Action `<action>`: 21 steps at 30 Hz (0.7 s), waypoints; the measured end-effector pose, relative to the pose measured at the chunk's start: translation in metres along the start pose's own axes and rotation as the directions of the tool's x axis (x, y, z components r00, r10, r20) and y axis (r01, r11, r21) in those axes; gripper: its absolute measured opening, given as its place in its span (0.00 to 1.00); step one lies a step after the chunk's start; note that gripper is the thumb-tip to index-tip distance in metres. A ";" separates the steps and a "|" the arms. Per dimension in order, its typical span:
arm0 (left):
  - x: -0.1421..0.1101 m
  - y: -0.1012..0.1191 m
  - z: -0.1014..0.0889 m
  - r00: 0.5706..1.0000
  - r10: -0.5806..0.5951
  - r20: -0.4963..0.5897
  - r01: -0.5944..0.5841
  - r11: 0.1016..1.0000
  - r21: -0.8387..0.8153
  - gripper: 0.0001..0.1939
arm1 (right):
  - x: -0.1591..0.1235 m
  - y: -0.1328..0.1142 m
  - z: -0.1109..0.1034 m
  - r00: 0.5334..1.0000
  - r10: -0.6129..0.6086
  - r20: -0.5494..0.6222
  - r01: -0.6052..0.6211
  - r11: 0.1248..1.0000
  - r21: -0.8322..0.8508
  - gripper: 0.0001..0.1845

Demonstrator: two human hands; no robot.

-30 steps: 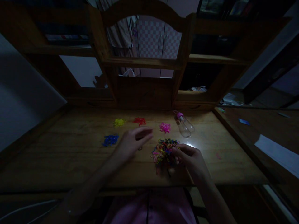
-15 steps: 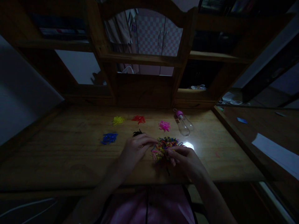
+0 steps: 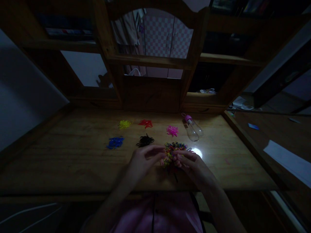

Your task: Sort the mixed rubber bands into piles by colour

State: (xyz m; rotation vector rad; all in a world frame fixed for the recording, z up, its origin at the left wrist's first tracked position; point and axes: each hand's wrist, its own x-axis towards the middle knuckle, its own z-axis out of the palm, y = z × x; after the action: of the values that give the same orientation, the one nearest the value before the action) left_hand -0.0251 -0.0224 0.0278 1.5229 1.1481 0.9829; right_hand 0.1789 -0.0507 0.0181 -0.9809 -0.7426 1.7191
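A mixed heap of small, many-coloured rubber bands [image 3: 175, 147] lies on the wooden desk near its front edge. My left hand [image 3: 145, 159] is at the heap's left side, thumb and forefinger stretched toward it with a gap between them. My right hand [image 3: 194, 165] reaches in from the right, its fingertips pinched together at the heap on some bands; which ones is too dark to tell. Sorted by colour behind the hands are a black pile [image 3: 145, 140], a blue pile [image 3: 115, 142], a yellow pile [image 3: 124, 124], a red pile [image 3: 145, 123] and a pink pile [image 3: 172, 130].
A clear bottle [image 3: 193, 130] with a pink cap lies on its side behind the heap, to the right. Wooden shelving with a mirror [image 3: 159, 35] rises along the back of the desk [image 3: 73, 155]. White paper [image 3: 288, 158] rests on the surface at right.
My left hand has drawn slightly forward toward me and its thumb and forefinger have parted, uncovering the black pile. My right hand stays at the heap. The view has shifted slightly.
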 end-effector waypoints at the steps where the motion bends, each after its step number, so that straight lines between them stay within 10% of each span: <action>1: -0.004 0.002 0.007 0.997 -0.057 0.061 0.063 0.993 -0.103 0.12 | 0.000 0.001 0.000 1.000 -0.004 0.015 0.004 1.000 -0.006 0.11; 9: -0.008 -0.006 0.027 0.988 -0.141 0.066 0.153 0.952 -0.266 0.08 | -0.001 0.003 -0.008 0.999 0.019 -0.041 -0.025 0.989 -0.147 0.16; 21: -0.037 -0.011 -0.008 0.952 0.023 0.305 -0.126 0.937 0.324 0.05 | -0.006 -0.004 -0.020 0.985 -0.058 -0.164 0.019 0.973 -0.230 0.20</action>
State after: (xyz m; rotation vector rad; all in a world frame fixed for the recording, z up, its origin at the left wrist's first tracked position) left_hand -0.0434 -0.0554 0.0167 1.9307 1.0850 0.5919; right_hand 0.1990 -0.0543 0.0134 -1.2458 -0.8539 1.5165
